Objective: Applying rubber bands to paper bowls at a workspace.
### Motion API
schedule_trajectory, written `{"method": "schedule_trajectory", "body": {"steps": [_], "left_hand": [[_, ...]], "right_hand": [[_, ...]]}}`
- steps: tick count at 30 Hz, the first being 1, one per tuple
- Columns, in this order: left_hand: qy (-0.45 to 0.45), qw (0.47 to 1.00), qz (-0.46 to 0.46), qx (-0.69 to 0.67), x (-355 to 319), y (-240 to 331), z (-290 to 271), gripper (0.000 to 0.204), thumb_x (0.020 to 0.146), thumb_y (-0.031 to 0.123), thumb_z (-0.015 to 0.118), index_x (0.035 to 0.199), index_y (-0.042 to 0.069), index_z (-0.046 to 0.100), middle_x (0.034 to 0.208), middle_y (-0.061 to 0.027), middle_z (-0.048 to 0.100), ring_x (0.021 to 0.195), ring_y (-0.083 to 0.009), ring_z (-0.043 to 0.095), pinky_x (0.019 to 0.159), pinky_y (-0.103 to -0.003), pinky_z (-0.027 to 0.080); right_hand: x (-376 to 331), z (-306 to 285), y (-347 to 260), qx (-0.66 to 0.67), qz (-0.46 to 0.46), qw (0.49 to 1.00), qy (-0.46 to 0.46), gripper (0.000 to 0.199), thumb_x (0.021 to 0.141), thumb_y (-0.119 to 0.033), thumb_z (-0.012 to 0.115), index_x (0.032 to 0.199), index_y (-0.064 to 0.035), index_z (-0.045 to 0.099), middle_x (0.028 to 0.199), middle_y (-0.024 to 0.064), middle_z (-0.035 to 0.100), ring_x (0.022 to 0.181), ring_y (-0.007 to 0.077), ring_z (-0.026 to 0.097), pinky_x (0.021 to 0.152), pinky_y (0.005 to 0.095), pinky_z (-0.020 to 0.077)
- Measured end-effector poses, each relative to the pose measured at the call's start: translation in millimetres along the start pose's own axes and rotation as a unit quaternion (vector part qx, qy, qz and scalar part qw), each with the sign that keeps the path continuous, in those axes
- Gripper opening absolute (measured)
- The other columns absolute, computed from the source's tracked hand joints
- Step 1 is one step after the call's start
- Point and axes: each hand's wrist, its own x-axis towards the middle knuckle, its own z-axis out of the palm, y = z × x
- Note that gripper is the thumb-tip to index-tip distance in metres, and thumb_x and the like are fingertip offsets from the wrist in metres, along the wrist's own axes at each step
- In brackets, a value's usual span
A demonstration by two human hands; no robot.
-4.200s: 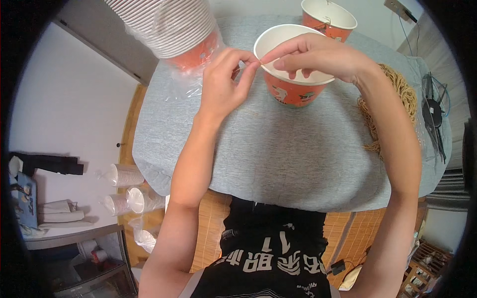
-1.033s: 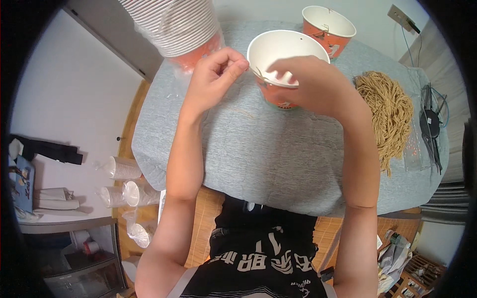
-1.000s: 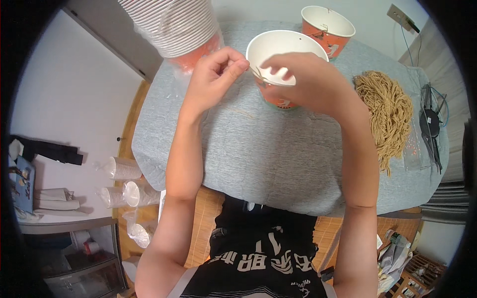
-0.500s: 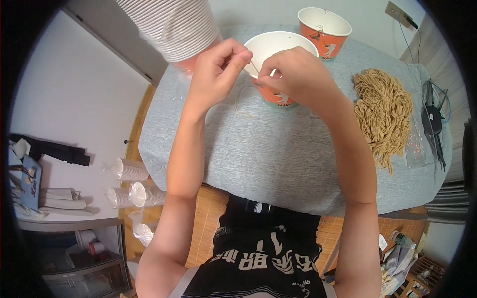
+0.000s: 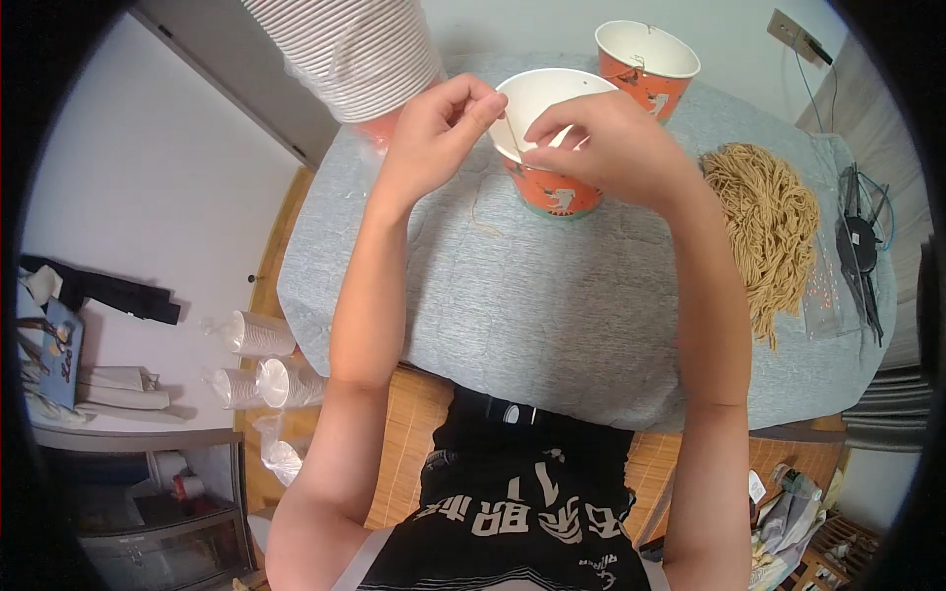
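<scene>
A round orange paper bucket (image 5: 537, 184) with a white inside stands at the far middle of the table. Thumb and forefinger of my left hand (image 5: 439, 138) pinch a thin tan string (image 5: 513, 130) above the left part of its rim. From there the string runs down to the rim, and a loose length lies on the cloth left of the bucket. My right hand (image 5: 616, 148) is over the near rim, thumb and forefinger parted, their tips close to the string. Whether the thumb touches the string, I cannot tell.
Behind to the right stands a second orange bucket (image 5: 650, 91) with string at its rim. A tall stack of buckets (image 5: 360, 64) in clear plastic rises at the far left. On the right lie a bundle of tan yarn (image 5: 764, 231) and a black router-like device (image 5: 860, 244).
My right thumb and forefinger have come apart from a pinch at the rim, and the hand has shifted slightly right. My left hand still pinches the string.
</scene>
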Motion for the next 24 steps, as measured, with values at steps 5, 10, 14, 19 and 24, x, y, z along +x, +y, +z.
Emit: {"method": "schedule_trajectory", "body": {"steps": [5, 10, 14, 19, 24], "left_hand": [[0.024, 0.999, 0.002, -0.022, 3.8, -3.6, 7.4, 0.025, 0.101, 0.025, 0.064, 0.091, 0.002, 0.066, 0.074, 0.0055, 0.058, 0.068, -0.0019, 0.047, 0.059, -0.022, 0.037], [0.05, 0.995, -0.082, -0.019, 12.6, -22.4, 25.4, 0.027, 0.106, 0.028, 0.056, 0.094, 0.005, 0.063, 0.076, 0.0088, 0.054, 0.07, -0.0002, 0.044, 0.062, -0.02, 0.036], [0.099, 0.992, -0.074, -0.008, 18.8, -38.5, 38.0, 0.031, 0.103, 0.031, 0.057, 0.093, 0.002, 0.064, 0.074, 0.0026, 0.059, 0.069, -0.0058, 0.05, 0.062, -0.026, 0.04], [0.083, 0.992, -0.088, 0.042, 22.0, -29.4, 38.5, 0.037, 0.1, 0.035, 0.059, 0.092, -0.001, 0.065, 0.071, -0.0039, 0.062, 0.068, -0.012, 0.055, 0.063, -0.032, 0.044], [0.044, 0.995, -0.064, 0.055, 23.7, -22.3, 30.5, 0.035, 0.103, 0.033, 0.059, 0.085, 0.003, 0.061, 0.071, 0.008, 0.049, 0.067, -0.0031, 0.041, 0.057, -0.024, 0.033]], "right_hand": [[3.7, 11.9, -4.0, -0.073, -0.02, 0.997, -0.004, 0.016, 0.083, -0.024, 0.07, 0.078, -0.0088, 0.073, 0.075, 0.0106, 0.071, 0.072, 0.031, 0.068, 0.066, 0.0411, 0.0536], [3.7, 13.9, -2.4, -0.11, -0.098, 0.987, 0.057, 0.011, 0.085, -0.019, 0.067, 0.082, -0.009, 0.068, 0.08, 0.0071, 0.069, 0.074, 0.03, 0.066, 0.064, 0.0423, 0.0527], [8.3, 15.3, -0.5, -0.155, -0.18, 0.967, 0.089, 0.007, 0.088, -0.016, 0.065, 0.09, -0.0103, 0.067, 0.086, 0.0042, 0.067, 0.077, 0.0285, 0.067, 0.064, 0.0401, 0.0532], [12.2, -7.5, 18.0, -0.104, -0.203, 0.973, 0.03, 0.011, 0.088, -0.017, 0.067, 0.098, -0.0108, 0.067, 0.084, 0.0061, 0.068, 0.079, 0.0294, 0.067, 0.068, 0.039, 0.0537], [1.1, -29.1, 22.0, 0.011, -0.03, 0.997, -0.065, 0.037, 0.084, -0.011, 0.075, 0.12, -0.0104, 0.065, 0.088, 0.0069, 0.072, 0.087, 0.0195, 0.07, 0.082, 0.0322, 0.0541]]}}
